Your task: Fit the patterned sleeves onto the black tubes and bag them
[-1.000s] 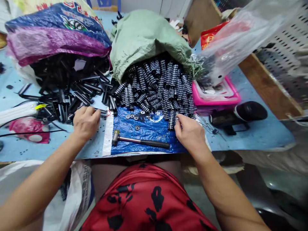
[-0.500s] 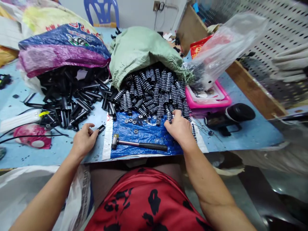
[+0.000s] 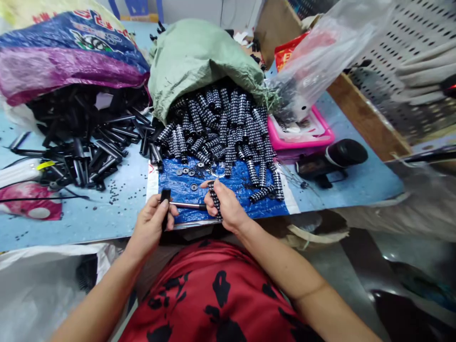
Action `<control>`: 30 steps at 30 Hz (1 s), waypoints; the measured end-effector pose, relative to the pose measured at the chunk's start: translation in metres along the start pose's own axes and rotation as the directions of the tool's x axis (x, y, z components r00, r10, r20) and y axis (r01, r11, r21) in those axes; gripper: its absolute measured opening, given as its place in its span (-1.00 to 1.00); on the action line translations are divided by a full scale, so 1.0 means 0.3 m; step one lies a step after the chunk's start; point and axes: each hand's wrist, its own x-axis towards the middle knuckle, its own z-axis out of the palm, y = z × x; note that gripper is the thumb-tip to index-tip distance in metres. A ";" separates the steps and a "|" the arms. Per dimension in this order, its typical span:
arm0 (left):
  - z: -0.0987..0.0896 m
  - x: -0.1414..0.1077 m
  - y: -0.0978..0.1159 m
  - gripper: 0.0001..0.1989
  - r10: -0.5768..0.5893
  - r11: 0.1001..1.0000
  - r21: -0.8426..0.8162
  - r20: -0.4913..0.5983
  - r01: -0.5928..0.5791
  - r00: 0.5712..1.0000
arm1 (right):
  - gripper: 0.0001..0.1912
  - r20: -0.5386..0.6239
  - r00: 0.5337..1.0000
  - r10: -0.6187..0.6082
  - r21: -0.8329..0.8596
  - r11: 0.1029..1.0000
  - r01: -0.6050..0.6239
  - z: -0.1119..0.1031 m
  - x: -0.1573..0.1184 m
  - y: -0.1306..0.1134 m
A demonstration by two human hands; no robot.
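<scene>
My left hand [image 3: 153,219] is closed around a dark, smooth black plastic piece [image 3: 166,195], held upright above the table's front edge. In my right hand [image 3: 228,205] is a ribbed black-and-white cylinder [image 3: 214,194], with the fingers wrapped round it. A hammer [image 3: 188,205] lies on the blue sheet [image 3: 242,183] beneath both hands; its head and grip are mostly hidden by them. Several small dark discs [image 3: 194,187] lie just beyond. The pile of ribbed cylinders [image 3: 228,126] spills from a green sack [image 3: 203,52] in front of me.
Black plastic pieces [image 3: 103,154] spill from a printed sack [image 3: 71,52] at left. A pink basket [image 3: 302,142] and a black bottle [image 3: 331,161] stand at right. A wooden board [image 3: 370,116] edges the table's right side. A white bag [image 3: 42,285] hangs below left.
My left hand has brought the black piece right and nearer to me. My right hand has drawn a ribbed cylinder from the pile towards the middle. The view has shifted slightly.
</scene>
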 end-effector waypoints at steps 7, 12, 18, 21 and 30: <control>0.195 -0.006 -0.052 -0.69 0.150 0.979 0.133 0.032 -0.153 0.988 | -0.49 -0.083 0.980 -0.181 -0.007 0.984 0.181 0.052 -0.022 0.053; 0.242 -0.004 -0.051 -0.70 0.141 0.983 0.116 0.047 -0.146 0.989 | -0.39 0.122 0.926 -0.358 -0.284 0.881 0.379 0.000 -0.042 0.049; 0.164 -0.044 -0.023 -0.64 -0.027 0.999 0.044 0.134 0.021 0.991 | 0.20 0.691 0.534 -0.488 -0.561 0.104 0.821 -0.102 -0.046 0.027; 0.160 -0.052 -0.023 -0.59 -0.020 0.999 0.036 0.113 0.016 0.993 | 0.10 0.699 0.485 -0.526 -0.556 0.028 0.831 -0.091 -0.050 0.031; 0.180 -0.058 -0.030 -0.56 0.063 0.996 -0.066 0.011 -0.062 0.998 | 0.04 0.692 0.418 -0.589 -0.641 -0.234 0.731 -0.048 -0.078 0.066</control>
